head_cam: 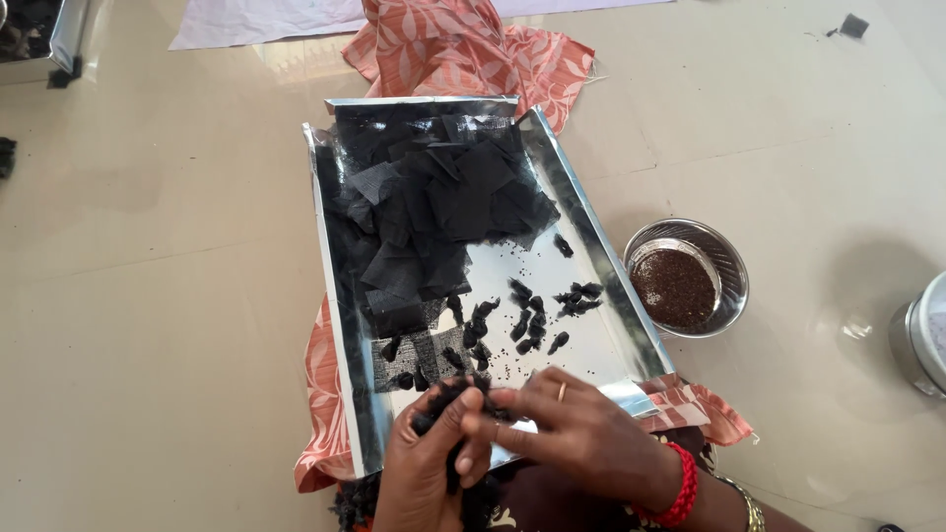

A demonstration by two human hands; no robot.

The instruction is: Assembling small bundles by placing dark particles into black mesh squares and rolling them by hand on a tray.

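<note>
A shiny metal tray (597, 246) lies on the floor in front of me. A heap of black net cloth squares (434, 212) fills its far half. Several small tied black cloth bundles (532, 317) are scattered on its near half, with tiny dark seeds around them. My left hand (426, 463) and my right hand (581, 433) meet at the tray's near edge. Both pinch a small black piece of cloth (448, 399) between the fingertips. My right wrist wears a red bracelet and a gold bangle.
A steel bowl (724, 258) holding a smaller bowl of dark brown seeds (673, 288) stands right of the tray. Orange patterned cloth (463, 44) lies under and beyond the tray. A metal container (924, 335) sits at the right edge, white cloth (266, 20) at the top.
</note>
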